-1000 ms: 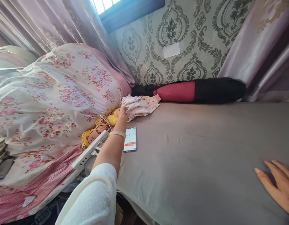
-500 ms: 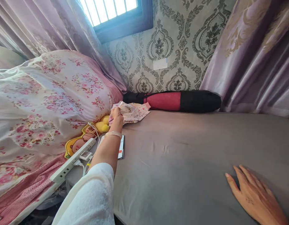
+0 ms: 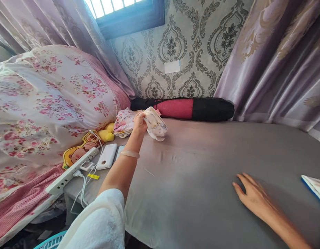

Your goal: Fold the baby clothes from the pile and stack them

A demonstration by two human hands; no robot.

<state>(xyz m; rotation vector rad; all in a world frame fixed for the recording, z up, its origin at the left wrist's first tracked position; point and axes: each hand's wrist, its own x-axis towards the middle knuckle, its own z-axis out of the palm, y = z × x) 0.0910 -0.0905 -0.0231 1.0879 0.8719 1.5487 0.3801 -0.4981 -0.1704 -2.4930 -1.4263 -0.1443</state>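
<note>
My left hand [image 3: 140, 122] is stretched far forward and closed on a small white printed garment [image 3: 156, 125], which hangs in folds to the right of the fingers. Just left of the wrist lies a folded pile of pink and white floral clothes [image 3: 125, 121]. My right hand [image 3: 249, 190] rests flat on the grey sheet [image 3: 196, 180], fingers a little apart, holding nothing.
Left of my forearm are a white power bank [image 3: 107, 156], a partly covered phone [image 3: 120, 150], a power strip [image 3: 71, 172] with cables and a yellow plush toy [image 3: 107, 133]. A black and red bag [image 3: 175, 109] lies along the wall. A book-like object [image 3: 315, 186] is at far right.
My left hand has drawn the white garment to the right, off the clothes pile. My view has shifted right, bringing the book-like object into sight. The right hand still lies on the sheet.
</note>
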